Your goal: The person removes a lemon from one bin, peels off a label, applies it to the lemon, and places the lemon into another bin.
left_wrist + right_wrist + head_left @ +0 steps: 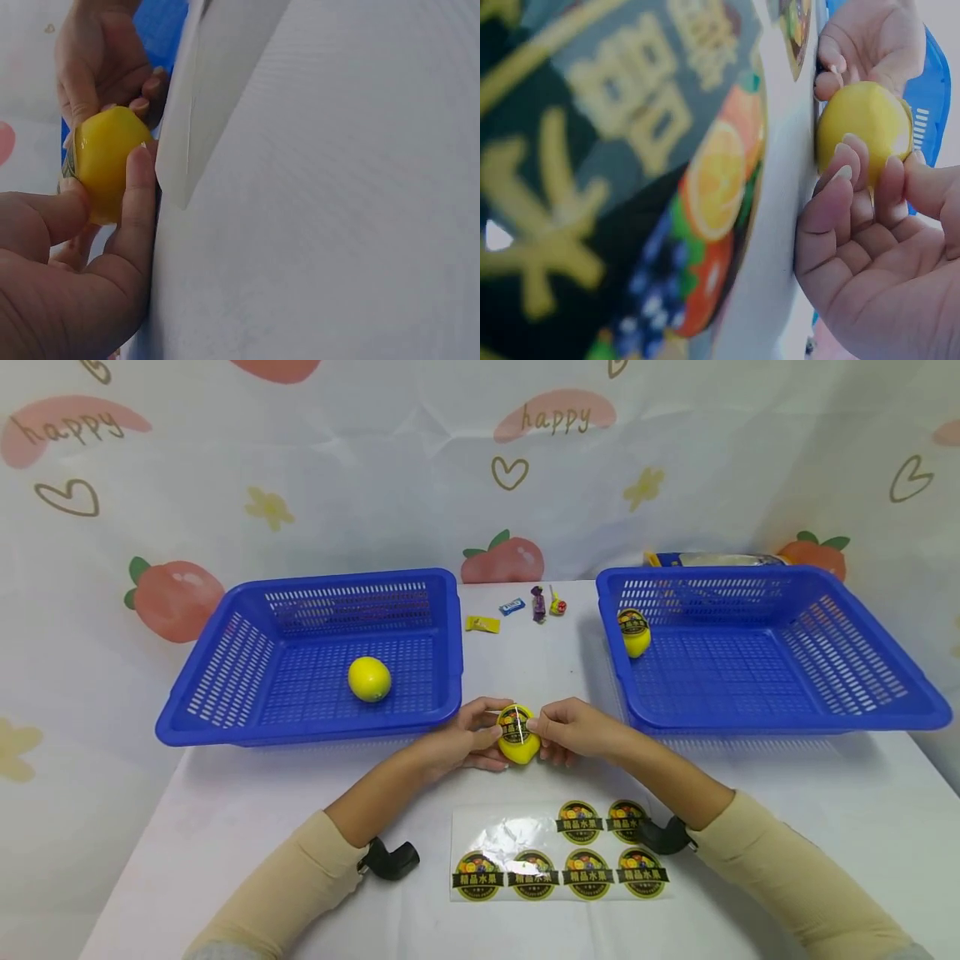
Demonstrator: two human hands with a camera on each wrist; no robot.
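1. Holding one smooth, oval lemon, the left hand and right hand curve fingers around it, spread only to its width.
2. One shiny round sticker sits on it by the thumbs.
3. Two slotted plastic baskets flank the grip, one lemon in each.
4. Six stickers on a glossy sheet lie nearer the person, four sweets beyond the grip.

Both arms are stretched forward. The left hand and right hand are held close together, with their fingers bent.
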